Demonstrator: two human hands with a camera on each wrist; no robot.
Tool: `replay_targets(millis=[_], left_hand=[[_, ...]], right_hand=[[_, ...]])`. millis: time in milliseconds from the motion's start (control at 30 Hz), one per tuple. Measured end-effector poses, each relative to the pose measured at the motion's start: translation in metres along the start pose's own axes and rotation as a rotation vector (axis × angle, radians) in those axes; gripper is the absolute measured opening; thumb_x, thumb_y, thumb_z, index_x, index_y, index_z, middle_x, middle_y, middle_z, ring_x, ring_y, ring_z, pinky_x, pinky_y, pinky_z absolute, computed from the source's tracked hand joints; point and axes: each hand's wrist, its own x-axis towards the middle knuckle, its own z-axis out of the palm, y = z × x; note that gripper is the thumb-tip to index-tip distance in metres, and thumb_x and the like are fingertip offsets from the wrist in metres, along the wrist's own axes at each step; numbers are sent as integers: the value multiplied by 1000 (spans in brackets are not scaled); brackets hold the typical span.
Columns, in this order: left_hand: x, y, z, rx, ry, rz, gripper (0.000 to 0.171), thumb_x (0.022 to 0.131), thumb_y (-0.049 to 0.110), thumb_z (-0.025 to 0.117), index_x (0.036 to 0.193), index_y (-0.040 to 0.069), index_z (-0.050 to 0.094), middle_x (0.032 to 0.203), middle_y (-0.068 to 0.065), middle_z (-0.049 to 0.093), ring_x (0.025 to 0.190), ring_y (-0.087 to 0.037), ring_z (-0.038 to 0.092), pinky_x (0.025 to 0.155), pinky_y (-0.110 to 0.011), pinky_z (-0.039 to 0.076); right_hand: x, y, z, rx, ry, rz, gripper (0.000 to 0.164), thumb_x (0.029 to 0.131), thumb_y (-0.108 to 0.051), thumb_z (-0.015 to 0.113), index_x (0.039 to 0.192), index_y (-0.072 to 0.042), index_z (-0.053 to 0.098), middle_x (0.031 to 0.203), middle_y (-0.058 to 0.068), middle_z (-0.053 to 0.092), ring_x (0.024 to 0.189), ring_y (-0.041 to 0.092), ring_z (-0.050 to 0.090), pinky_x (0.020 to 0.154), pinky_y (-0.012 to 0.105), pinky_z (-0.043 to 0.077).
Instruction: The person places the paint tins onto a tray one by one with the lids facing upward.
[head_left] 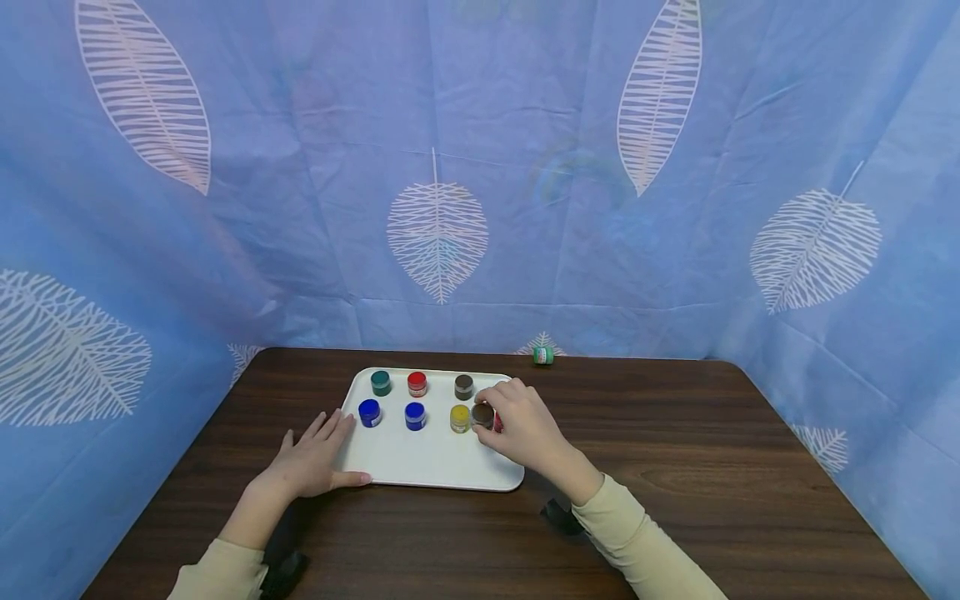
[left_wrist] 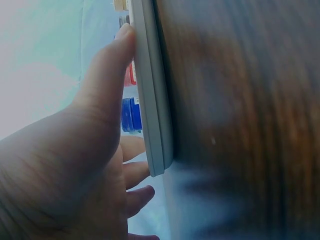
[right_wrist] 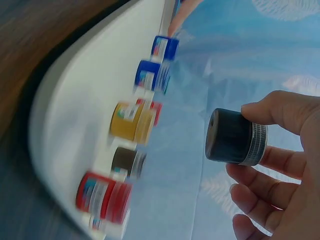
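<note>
My right hand pinches a dark brown paint jar between thumb and fingers, raised over the right part of the white tray. Below it in the right wrist view stand a yellow jar, another dark brown jar and a red jar. From the head view, the hand partly hides that red jar. My left hand rests at the tray's near left corner, fingers spread along the left side and thumb lying against the near rim. Its fingers are fairly straight.
Two blue jars stand at the tray's left and middle; behind them are a green jar and a red jar. Another green jar lies on its side at the far table edge, before a blue leaf-print cloth.
</note>
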Motion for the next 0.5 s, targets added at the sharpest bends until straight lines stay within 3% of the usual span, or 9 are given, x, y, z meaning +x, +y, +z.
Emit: replay_targets(millis=[200, 500], left_hand=[[-1, 0, 0, -8, 7, 10, 114, 71, 76, 65, 152, 4, 29, 158, -26, 24, 145, -49, 20, 105, -80, 9], [1, -2, 2, 3, 8, 0, 117, 69, 78, 64, 152, 4, 29, 158, -26, 24, 145, -49, 19, 106, -80, 7]], right_hand=[[10, -15, 11, -13, -11, -56, 28, 80, -31, 78, 102, -18, 68, 96, -5, 67, 91, 15, 59, 79, 34, 49], [23, -38, 30, -2, -76, -95, 26, 82, -32, 75, 104, -20, 67, 92, -7, 64, 89, 12, 53, 74, 28, 45]])
